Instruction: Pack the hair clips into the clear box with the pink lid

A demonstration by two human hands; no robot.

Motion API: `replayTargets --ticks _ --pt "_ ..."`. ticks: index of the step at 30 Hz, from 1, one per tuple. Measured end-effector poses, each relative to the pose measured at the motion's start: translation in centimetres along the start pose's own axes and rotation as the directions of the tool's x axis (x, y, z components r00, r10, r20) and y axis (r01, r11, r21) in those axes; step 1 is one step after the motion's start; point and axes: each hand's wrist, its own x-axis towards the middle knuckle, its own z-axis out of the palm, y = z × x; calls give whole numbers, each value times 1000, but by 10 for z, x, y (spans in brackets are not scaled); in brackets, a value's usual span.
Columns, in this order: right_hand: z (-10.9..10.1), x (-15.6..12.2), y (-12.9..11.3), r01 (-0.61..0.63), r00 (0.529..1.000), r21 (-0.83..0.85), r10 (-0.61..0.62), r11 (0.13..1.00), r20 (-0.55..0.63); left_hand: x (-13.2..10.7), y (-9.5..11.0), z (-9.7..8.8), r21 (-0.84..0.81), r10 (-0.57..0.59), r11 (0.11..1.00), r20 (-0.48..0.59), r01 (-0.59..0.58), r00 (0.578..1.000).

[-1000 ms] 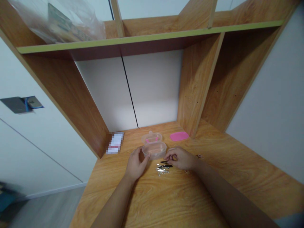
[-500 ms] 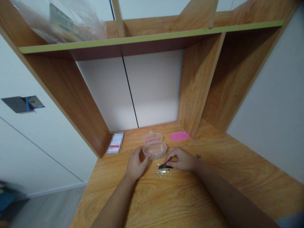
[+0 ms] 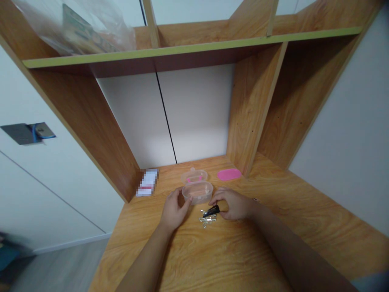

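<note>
A clear oval plastic box (image 3: pixel 197 198) stands on the desk with its lid (image 3: pixel 194 177) folded back behind it; pink parts show on the lid. My left hand (image 3: pixel 174 211) grips the box's left end, thumb at the front and fingers around the side. Just in front of the box lies a black hair clip (image 3: pixel 212 211), resting by a small heap of silvery metal clips (image 3: pixel 208 220). Close to the black clip's right end is my right hand (image 3: pixel 233 204), its thumb and fingers apart and nothing visible between them.
A flat pink oval piece (image 3: pixel 229 174) lies behind my right hand. Small reddish items (image 3: pixel 255 199) sit partly hidden by the right wrist. At the back left is a blurred-out card-like thing (image 3: pixel 147 182). Wooden shelf panels (image 3: pixel 247 109) rise behind the desk.
My right thumb and fingers have spread from a pinch and let go of the black hair clip, which has turned slightly. The left hand and the box have stayed put.
</note>
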Motion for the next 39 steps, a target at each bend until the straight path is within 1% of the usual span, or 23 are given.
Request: replayTargets --ticks 3,8,12,17,20,21,23,24,26,28,32,35,39 --pt "0 3 -1 26 1000 -78 -27 997 -14 0 1 0 0 5 1000 -13 -5 1000" --pt "0 6 0 86 996 -190 -84 978 19 1 2 0 0 -4 1000 1 4 1000" --pt "3 7 4 88 996 -203 -91 975 -8 1 2 0 2 1 1000 1 -1 1000" --pt "2 8 2 109 994 -223 -112 969 -1 0 3 -1 -15 0 1000 -6 0 1000" --pt "1 8 -2 103 991 -149 -115 983 -72 0 3 -1 -6 -2 1000 -9 2 1000" --pt "1 8 -3 97 988 -107 -108 990 -111 0 3 -1 -4 -3 1000 -5 3 1000" --pt "3 8 -4 54 974 -26 -58 998 -218 0 3 -1 -6 -3 1000 0 3 1000" --pt "5 8 -4 24 959 3 -23 1000 -282 0 3 -2 -9 -2 1000 4 2 1000" --pt "8 8 -3 -17 914 32 28 999 -404 1 4 -2 -13 1 1000 7 -1 1000" --pt "9 9 -2 -12 873 16 18 1000 -488 1 4 -2 -18 0 1000 6 0 1000" --pt "8 12 2 21 835 -77 -60 997 -547 0 3 -2 -34 -1 999 15 1 1000" --pt "6 13 3 34 821 -148 -112 988 -560 0 1 -1 -49 13 999 31 -12 999" --pt "5 14 5 63 809 -236 -188 970 -557 -1 -2 0 -37 43 998 26 -42 999"
